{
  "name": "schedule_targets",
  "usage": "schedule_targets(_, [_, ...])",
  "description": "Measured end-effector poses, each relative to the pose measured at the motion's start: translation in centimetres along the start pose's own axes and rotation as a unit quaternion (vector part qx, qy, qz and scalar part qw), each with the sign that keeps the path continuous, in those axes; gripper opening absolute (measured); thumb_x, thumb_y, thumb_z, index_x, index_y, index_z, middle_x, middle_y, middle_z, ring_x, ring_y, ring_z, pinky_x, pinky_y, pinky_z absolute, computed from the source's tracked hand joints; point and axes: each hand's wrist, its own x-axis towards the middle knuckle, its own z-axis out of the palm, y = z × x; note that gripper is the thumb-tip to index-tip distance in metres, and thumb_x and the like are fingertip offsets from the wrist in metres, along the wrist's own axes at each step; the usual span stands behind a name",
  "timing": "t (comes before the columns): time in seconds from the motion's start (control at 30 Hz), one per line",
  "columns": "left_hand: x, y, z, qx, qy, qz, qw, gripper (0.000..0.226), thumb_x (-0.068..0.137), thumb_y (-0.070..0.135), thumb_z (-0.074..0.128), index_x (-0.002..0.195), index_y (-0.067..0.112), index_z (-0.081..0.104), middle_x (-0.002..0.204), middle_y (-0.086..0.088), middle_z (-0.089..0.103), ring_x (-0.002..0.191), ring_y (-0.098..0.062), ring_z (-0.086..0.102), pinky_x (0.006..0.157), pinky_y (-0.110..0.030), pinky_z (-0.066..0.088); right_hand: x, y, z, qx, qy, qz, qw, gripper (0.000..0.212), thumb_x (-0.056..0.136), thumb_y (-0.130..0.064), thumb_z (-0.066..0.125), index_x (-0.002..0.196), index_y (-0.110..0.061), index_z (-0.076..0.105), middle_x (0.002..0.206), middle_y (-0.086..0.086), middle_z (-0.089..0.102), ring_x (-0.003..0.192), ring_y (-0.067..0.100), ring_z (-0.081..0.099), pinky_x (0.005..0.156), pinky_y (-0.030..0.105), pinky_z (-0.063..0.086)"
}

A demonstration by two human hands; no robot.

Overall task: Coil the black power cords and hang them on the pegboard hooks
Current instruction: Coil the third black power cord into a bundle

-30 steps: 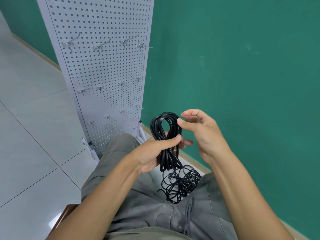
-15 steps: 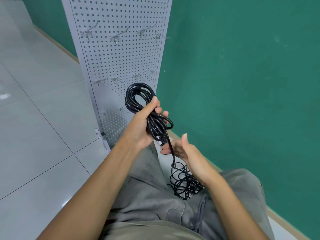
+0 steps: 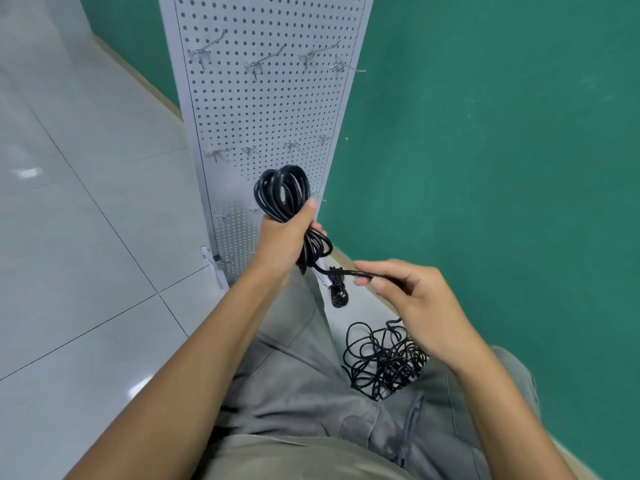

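Note:
My left hand point(image 3: 282, 242) grips a coiled black power cord point(image 3: 281, 194) by its middle, the loops standing up in front of the lower part of the white pegboard point(image 3: 266, 109). My right hand point(image 3: 412, 296) pinches the cord's loose tail, which runs from the coil to my fingers. A black plug point(image 3: 338, 295) dangles below that tail. A second, tangled black cord point(image 3: 382, 358) lies on the floor by my right thigh. Rows of metal hooks point(image 3: 256, 65) stick out of the pegboard with nothing hanging on them.
The pegboard stands on white feet point(image 3: 213, 266) against a green wall point(image 3: 485, 150). Glossy white floor tiles point(image 3: 76, 237) stretch to the left. My grey trousers point(image 3: 304, 393) fill the lower middle of the view.
My left hand has lifted the coil toward the pegboard. My right hand dropped below it, then moved out to the right, pulling the cord's tail sideways. The view has drawn closer to the pegboard.

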Motion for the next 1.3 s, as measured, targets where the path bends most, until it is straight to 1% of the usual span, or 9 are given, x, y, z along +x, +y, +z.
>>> schedule_targets(0.2, [-2.5, -0.8, 2.6, 0.044, -0.132, 0.020, 0.990, 0.027, 0.101, 0.033, 0.065, 0.083, 0.011, 0.064, 0.068, 0.000, 0.066, 0.063, -0.010, 0.065, 0.063, -0.021, 0.052, 1.8, -2.6, -1.7, -0.032, 0.082, -0.039, 0.995, 0.035, 0.088, 0.002, 0.073, 0.097, -0.031, 0.073, 0.090, -0.008, 0.075, 0.089, 0.012, 0.072, 0.090, 0.033, 0.057])
schedule_targets(0.37, [-4.4, -1.1, 4.2, 0.017, -0.232, -0.046, 0.972, 0.056, 0.081, 0.075, 0.057, 0.074, 0.020, 0.067, 0.070, -0.002, 0.066, 0.068, -0.020, 0.067, 0.066, -0.032, 0.054, 2.3, -3.1, -2.9, -0.070, 0.163, -0.019, 0.984, 0.031, 0.071, -0.017, 0.091, 0.085, -0.025, 0.064, 0.085, -0.009, 0.067, 0.069, 0.030, 0.066, 0.071, 0.045, 0.055])
schedule_targets(0.53, [-5.1, -0.4, 4.2, -0.043, -0.329, -0.097, 0.938, 0.043, 0.087, 0.057, 0.073, 0.074, 0.017, 0.062, 0.067, 0.001, 0.058, 0.066, -0.018, 0.061, 0.063, -0.028, 0.051, 2.1, -2.5, -3.4, -0.043, 0.198, 0.023, 0.979, 0.047, 0.062, -0.029, 0.095, 0.085, -0.016, 0.056, 0.083, 0.000, 0.065, 0.060, 0.038, 0.065, 0.058, 0.042, 0.051])
schedule_targets(0.63, [-4.9, -0.3, 3.7, -0.057, -0.368, -0.123, 0.920, 0.029, 0.078, 0.040, 0.080, 0.066, 0.020, 0.063, 0.068, 0.001, 0.055, 0.066, -0.016, 0.062, 0.063, -0.028, 0.050, 1.8, -1.8, -3.2, 0.018, 0.172, 0.037, 0.984, 0.038, 0.071, -0.025, 0.090, 0.088, -0.013, 0.058, 0.080, 0.002, 0.064, 0.056, 0.025, 0.061, 0.062, 0.040, 0.052])
schedule_targets(0.73, [-4.5, 0.0, 3.4, -0.088, -0.386, -0.154, 0.905, 0.027, 0.074, 0.040, 0.076, 0.064, 0.021, 0.059, 0.068, 0.000, 0.058, 0.068, -0.016, 0.056, 0.070, -0.029, 0.043, 1.2, -0.1, -2.9, 0.061, 0.106, 0.043, 0.992, 0.016, 0.091, -0.019, 0.075, 0.093, -0.009, 0.062, 0.082, 0.009, 0.069, 0.067, 0.019, 0.065, 0.072, 0.030, 0.054])
schedule_targets(0.83, [-3.8, 0.6, 2.8, -0.147, -0.373, -0.161, 0.902, 0.026, 0.074, 0.031, 0.075, 0.074, 0.016, 0.053, 0.065, 0.004, 0.053, 0.066, -0.014, 0.056, 0.070, -0.026, 0.043, 0.1, 2.2, -2.5, 0.057, 0.079, 0.061, 0.993, 0.011, 0.098, -0.016, 0.065, 0.096, -0.005, 0.063, 0.080, 0.011, 0.072, 0.075, 0.015, 0.067, 0.080, 0.022, 0.050])
schedule_targets(1.07, [-3.4, 0.6, 2.6, -0.202, -0.317, -0.197, 0.905, 0.016, 0.080, 0.014, 0.059, 0.093, 0.011, 0.051, 0.069, 0.001, 0.051, 0.065, -0.016, 0.060, 0.059, -0.024, 0.052, -0.6, 2.9, -2.1, 0.200, 0.161, 0.088, 0.962, 0.008, 0.091, -0.007, 0.068, 0.093, -0.001, 0.063, 0.082, 0.017, 0.074, 0.073, 0.023, 0.069, 0.080, 0.028, 0.057])
schedule_targets(1.17, [-3.7, 0.9, 2.8, -0.139, -0.341, -0.181, 0.912, 0.006, 0.093, 0.008, 0.054, 0.094, 0.013, 0.056, 0.078, -0.001, 0.058, 0.074, -0.017, 0.065, 0.068, -0.026, 0.053, -0.5, 1.9, -1.8, 0.257, 0.186, 0.089, 0.944, 0.017, 0.081, -0.016, 0.073, 0.089, -0.002, 0.068, 0.099, 0.019, 0.076, 0.094, 0.026, 0.073, 0.094, 0.038, 0.057])
schedule_targets(1.3, [-4.0, 0.4, 3.2, -0.061, -0.343, -0.175, 0.921, 0.019, 0.099, 0.007, 0.057, 0.092, 0.015, 0.073, 0.096, -0.006, 0.072, 0.095, -0.020, 0.067, 0.090, -0.039, 0.046, 0.2, 0.0, -1.5, 0.321, 0.187, 0.086, 0.925, 0.018, 0.080, -0.018, 0.072, 0.086, -0.002, 0.067, 0.124, 0.010, 0.070, 0.111, 0.019, 0.071, 0.101, 0.039, 0.054])
